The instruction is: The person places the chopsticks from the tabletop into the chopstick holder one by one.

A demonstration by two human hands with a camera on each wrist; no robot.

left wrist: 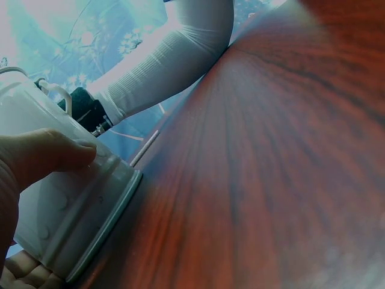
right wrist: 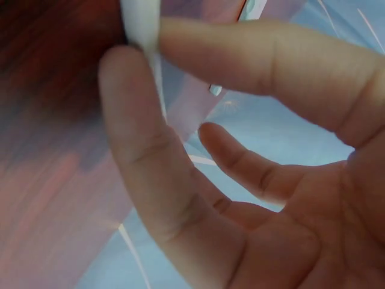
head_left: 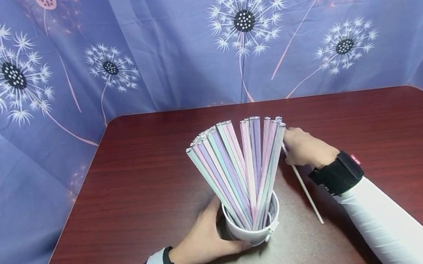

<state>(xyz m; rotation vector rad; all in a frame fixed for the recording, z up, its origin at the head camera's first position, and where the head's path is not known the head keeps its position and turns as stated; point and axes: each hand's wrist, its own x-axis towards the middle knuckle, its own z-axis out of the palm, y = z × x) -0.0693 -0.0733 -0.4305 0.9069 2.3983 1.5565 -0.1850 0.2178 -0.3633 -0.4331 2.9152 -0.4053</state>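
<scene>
A small white bucket-like cup [head_left: 256, 237] stands on the table, holding a fanned bunch of long pastel sticks [head_left: 239, 169] in mint, lilac, pink and cream with silvery ends. My left hand [head_left: 205, 243] grips the cup around its left side; in the left wrist view the thumb [left wrist: 54, 155] lies across its wall. To the right of the bunch, my right hand [head_left: 306, 149] pinches a thin pale stick [head_left: 306, 193] between thumb and finger, its lower end slanting toward me. The right wrist view shows that white stick [right wrist: 141, 21] at the fingertips, the other fingers loosely bent.
The dark red wooden table [head_left: 138, 172] has rounded far corners. Blue curtains [head_left: 179, 39] with dandelion prints hang behind it and along its left and right sides. Both forearms wear white sleeves and black wrist straps [head_left: 338, 174].
</scene>
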